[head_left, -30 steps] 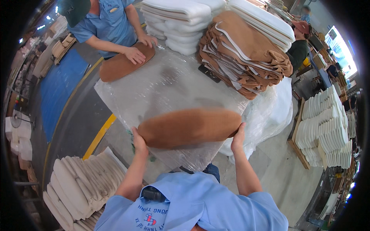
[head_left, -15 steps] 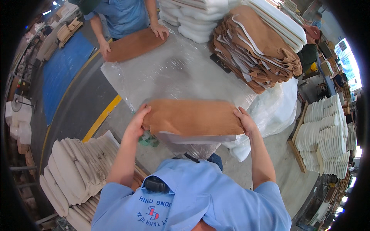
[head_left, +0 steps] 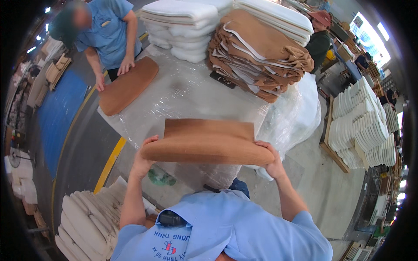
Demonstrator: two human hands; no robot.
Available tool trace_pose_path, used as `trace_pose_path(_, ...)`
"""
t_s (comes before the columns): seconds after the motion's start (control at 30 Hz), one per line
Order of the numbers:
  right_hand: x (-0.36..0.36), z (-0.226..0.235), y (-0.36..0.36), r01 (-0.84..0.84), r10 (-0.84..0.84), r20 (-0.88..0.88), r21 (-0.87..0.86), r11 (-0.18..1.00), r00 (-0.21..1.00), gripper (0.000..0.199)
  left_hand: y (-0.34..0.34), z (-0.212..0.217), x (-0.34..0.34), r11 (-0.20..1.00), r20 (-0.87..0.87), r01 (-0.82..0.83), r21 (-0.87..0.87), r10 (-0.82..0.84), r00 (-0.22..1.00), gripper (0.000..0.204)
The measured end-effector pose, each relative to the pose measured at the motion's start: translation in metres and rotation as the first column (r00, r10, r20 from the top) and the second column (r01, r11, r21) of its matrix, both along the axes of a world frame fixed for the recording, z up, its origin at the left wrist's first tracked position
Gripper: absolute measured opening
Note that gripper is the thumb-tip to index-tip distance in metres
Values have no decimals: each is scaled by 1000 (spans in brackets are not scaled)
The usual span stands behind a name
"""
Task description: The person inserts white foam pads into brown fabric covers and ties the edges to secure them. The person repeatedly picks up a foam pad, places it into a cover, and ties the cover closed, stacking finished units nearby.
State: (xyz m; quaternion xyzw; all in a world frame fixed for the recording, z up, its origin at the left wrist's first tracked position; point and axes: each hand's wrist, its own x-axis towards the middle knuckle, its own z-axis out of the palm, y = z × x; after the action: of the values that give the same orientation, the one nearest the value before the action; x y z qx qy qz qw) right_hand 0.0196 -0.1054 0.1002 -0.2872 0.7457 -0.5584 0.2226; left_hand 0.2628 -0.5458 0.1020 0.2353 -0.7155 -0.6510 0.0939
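A long brown fabric-covered cushion [head_left: 207, 151] is held up in front of my body, over the near edge of the plastic-covered table [head_left: 187, 95]. My left hand [head_left: 140, 164] grips its left end and my right hand [head_left: 273, 166] grips its right end, fingers wrapped round the rounded ends. Along the far side of the cushion, a straight-edged flap of the same brown cloth [head_left: 209, 129] sticks out. The undersides of both my hands' grips are partly hidden by the cushion.
Across the table, a co-worker in a blue shirt [head_left: 106, 37] handles another brown cushion [head_left: 129, 87]. A pile of brown covers [head_left: 261, 56] and stacked white pads [head_left: 180, 28] stand at the back. Pale pads are stacked at lower left [head_left: 87, 222] and on a right-hand pallet [head_left: 337, 152].
The cushion has tilted in my hands: the white lower edge is out of sight and a brown flap now shows on the far side. The co-worker's cushion has turned more upright.
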Motion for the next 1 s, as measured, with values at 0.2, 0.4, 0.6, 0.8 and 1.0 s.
trace_pose_path(0.2, 85, -34, 0, 109, -92, 288, -42, 993, 953, 59, 3, -43, -4, 915, -186, -258, 311, 324, 927, 64)
trace_pose_path(0.4, 102, -16, -12, -370, 321, 690, -83, 925, 649, 65, 53, -33, -74, 510, 59, -576, 639, 714, 698, 50)
trace_pose_path(0.6, 16, -40, -141, -366, 436, 367, -246, 897, 822, 77, 139, -59, -90, 680, -102, -462, 569, 616, 781, 67)
trace_pose_path(0.8, 38, -58, -225, -443, 562, 313, -378, 813, 765, 80, 156, -56, -90, 484, 56, -467, 740, 648, 760, 75)
trace_pose_path(1.0, 38, -94, -243, -480, 530, 258, -235, 845, 808, 69, 159, -107, -81, 491, 125, -557, 670, 664, 737, 64)
